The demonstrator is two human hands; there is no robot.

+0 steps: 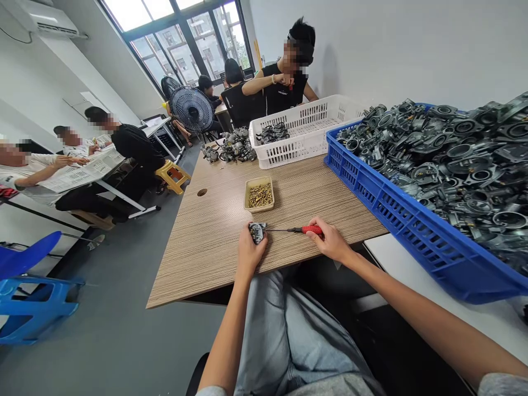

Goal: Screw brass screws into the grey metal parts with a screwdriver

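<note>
My left hand (252, 250) pinches a small metal part (258, 232) at the table (198, 242)'s near edge. At its three o'clock, my right hand (328, 239) is wrapped around a red screwdriver (312, 229), its shaft pointing at the part (I can't tell whether they touch). At twelve, a small tub (259, 209) holds brass bits (260, 196); at one, a white basket (297, 156) holds dark castings (273, 132); at two, a blue crate (371, 203) is heaped with grey ones.

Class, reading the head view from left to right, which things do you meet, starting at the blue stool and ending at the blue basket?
Blue stool, yellow stool, table hole, metal part, red screwdriver, blue basket.
</note>
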